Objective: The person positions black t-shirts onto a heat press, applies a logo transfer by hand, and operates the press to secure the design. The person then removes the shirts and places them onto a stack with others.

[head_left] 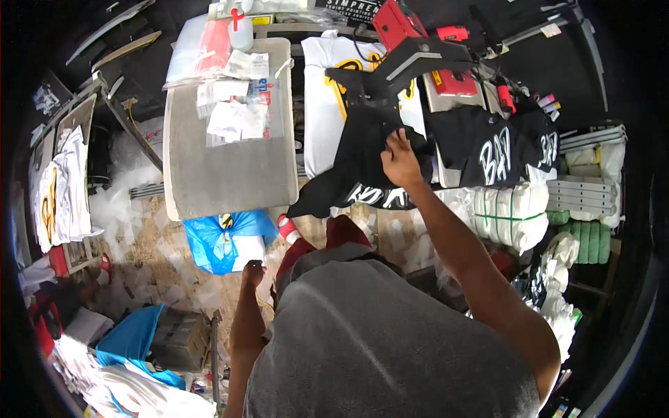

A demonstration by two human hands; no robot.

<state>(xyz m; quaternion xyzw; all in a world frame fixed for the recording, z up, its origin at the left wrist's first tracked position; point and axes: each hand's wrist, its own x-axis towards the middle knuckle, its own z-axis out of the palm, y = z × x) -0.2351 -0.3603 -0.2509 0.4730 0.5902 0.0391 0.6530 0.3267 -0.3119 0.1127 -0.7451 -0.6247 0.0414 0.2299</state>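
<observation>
My right hand (402,159) rests on a black printed shirt (359,157), fingers slightly bent and apart. White lettering shows along the shirt's near edge, and one part of it trails to the left. Beyond that hand is the dark arm of a heat press (425,59) with a red box on top. A white shirt (320,104) with a yellow and black print lies partly under the press arm and the black shirt. Low by my side, my left hand (254,270) is closed, with its inner side hidden. It is nearest to a blue plastic bag (209,244).
A grey padded table (233,174) at left carries papers and plastic sleeves. More black printed shirts (495,146) lie at right, above a strapped white bundle (512,216). White shirts (66,188) hang over a far-left stand. A cardboard box (181,338) and scraps are on the floor.
</observation>
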